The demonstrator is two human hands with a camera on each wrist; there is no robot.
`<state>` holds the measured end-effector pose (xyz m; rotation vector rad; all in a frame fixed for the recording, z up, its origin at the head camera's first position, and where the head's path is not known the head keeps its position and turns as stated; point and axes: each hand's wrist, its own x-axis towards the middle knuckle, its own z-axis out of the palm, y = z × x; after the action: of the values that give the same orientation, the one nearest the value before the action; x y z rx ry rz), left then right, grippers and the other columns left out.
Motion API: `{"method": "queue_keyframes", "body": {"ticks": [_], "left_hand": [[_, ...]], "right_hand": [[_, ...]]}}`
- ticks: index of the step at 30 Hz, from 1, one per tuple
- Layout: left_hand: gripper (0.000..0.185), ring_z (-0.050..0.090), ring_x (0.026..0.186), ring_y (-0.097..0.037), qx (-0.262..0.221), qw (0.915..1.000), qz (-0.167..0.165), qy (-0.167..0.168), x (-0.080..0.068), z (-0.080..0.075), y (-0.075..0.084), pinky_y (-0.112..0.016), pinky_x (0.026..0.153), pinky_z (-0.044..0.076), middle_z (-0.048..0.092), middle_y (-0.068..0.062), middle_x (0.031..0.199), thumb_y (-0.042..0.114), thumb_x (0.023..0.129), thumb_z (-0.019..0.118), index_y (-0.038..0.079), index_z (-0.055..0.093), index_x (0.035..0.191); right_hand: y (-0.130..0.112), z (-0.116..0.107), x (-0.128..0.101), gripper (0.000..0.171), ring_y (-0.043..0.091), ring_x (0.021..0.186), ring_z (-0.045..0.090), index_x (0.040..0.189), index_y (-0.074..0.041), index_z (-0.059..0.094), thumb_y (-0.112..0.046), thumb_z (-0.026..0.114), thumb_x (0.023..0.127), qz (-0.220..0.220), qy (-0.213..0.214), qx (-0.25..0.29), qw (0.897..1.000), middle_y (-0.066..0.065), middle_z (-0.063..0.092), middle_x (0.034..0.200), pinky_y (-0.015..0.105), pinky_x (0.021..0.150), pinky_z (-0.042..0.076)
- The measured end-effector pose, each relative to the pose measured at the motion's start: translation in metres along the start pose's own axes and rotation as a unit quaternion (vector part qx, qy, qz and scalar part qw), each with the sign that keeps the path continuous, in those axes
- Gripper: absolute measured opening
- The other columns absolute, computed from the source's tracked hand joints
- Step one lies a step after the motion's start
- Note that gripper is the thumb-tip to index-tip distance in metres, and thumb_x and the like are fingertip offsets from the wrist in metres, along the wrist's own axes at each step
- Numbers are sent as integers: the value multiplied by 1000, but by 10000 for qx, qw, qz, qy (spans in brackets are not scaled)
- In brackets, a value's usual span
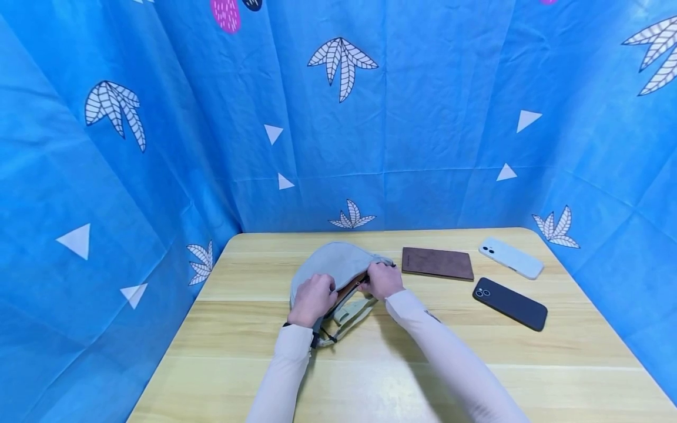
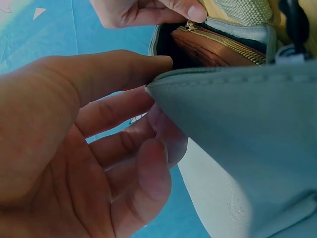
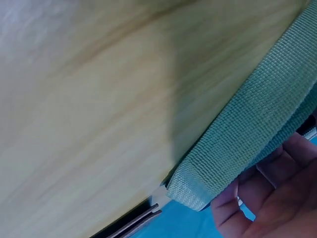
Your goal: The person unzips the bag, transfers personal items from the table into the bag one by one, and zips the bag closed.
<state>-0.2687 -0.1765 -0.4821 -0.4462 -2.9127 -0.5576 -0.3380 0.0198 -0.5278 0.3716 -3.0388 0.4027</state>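
Note:
A grey crescent-shaped waist bag lies on the table with its mouth apart. My left hand pinches the near-left rim of that mouth between thumb and fingers, as the left wrist view shows. At the bag's right end, my right hand grips the opposite rim. Inside sits a brown purse with a gold zip; the right thumb lies right by its zip pull. The woven strap hangs beside the right fingers, and its pale buckle rests along the near side.
To the bag's right lies a flat dark brown wallet. Beyond it are a white phone and a black phone. The wooden table is bordered by blue patterned curtains at the back and both sides.

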Motion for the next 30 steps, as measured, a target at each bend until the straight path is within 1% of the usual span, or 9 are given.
{"method": "queue_keyframes", "body": {"ticks": [3, 6, 10, 11, 14, 17, 20, 24, 30], "left_hand": [[10, 66, 66, -18, 5, 10000, -23, -5, 0, 1, -1, -35, 58, 53, 76, -5, 83, 11, 90, 75, 11, 75, 80], [12, 65, 64, -17, 12, 10000, -21, 16, 0, 2, -1, -34, 57, 51, 75, -4, 81, 11, 90, 75, 12, 73, 78], [15, 66, 65, -19, 51, 9999, 12, 92, 1, 3, -3, -36, 58, 52, 74, -4, 80, 12, 89, 75, 13, 72, 75], [16, 66, 66, -19, 63, 9999, 10, 109, 2, 3, -3, -36, 58, 52, 74, -4, 79, 12, 89, 75, 13, 71, 74], [17, 65, 65, -18, 32, 9999, -17, 95, 2, 3, -4, -35, 58, 51, 73, -3, 78, 14, 90, 75, 14, 71, 73], [18, 62, 62, -16, -34, 10000, -22, 68, 3, 3, -4, -33, 58, 50, 73, -2, 77, 15, 90, 75, 14, 71, 73], [18, 59, 60, -13, -90, 10000, -25, 34, 3, 2, -5, -31, 56, 48, 71, -2, 75, 15, 91, 75, 14, 71, 74], [18, 54, 57, -11, -147, 9999, -91, -4, 3, 2, -7, -29, 55, 46, 70, 0, 73, 15, 92, 74, 14, 71, 74], [20, 53, 56, -10, -234, 9996, -148, -27, 3, 1, -7, -29, 55, 45, 68, 1, 71, 16, 92, 74, 15, 71, 73]], "right_hand": [[1, 0, -1, 50, 29, 95, 74, 111, -13, 73, -49, 87, 79, -27, -45, 71, 10000, 9, 78, 102, 55, 84, 58], [2, -2, -4, 39, 22, 81, 70, 99, -15, 74, -45, 88, 79, -158, -125, 157, 9997, 2, 75, 86, 52, 81, 56], [5, -12, -10, 30, 18, 63, 54, 83, -12, 70, -37, 87, 83, -514, -177, 722, 9959, 0, 60, 66, 47, 70, 48], [7, -15, -12, 27, 17, 63, 55, 81, -11, 71, -34, 85, 86, -598, -151, 945, 9936, 0, 61, 65, 46, 69, 49], [14, -24, -16, 16, 17, 71, 65, 90, -7, 77, -22, 79, 91, -691, -11, 1738, 9824, 4, 73, 79, 44, 74, 56], [27, -35, -19, 16, 19, 85, 72, 104, -4, 79, -15, 73, 95, -528, 64, 2451, 9680, 11, 79, 99, 41, 82, 60], [47, -49, -20, 20, 20, 85, 71, 111, 0, 77, -14, 69, 98, -339, 100, 2801, 9593, 15, 78, 102, 37, 79, 59], [78, -68, -20, 24, 21, 85, 70, 115, 2, 75, -14, 68, 99, -230, 161, 2731, 9616, 19, 77, 104, 34, 77, 59], [122, -88, -21, 27, 28, 94, 71, 117, 2, 74, -18, 65, 101, -25, 291, 2355, 9714, 18, 77, 107, 41, 81, 57]]}}
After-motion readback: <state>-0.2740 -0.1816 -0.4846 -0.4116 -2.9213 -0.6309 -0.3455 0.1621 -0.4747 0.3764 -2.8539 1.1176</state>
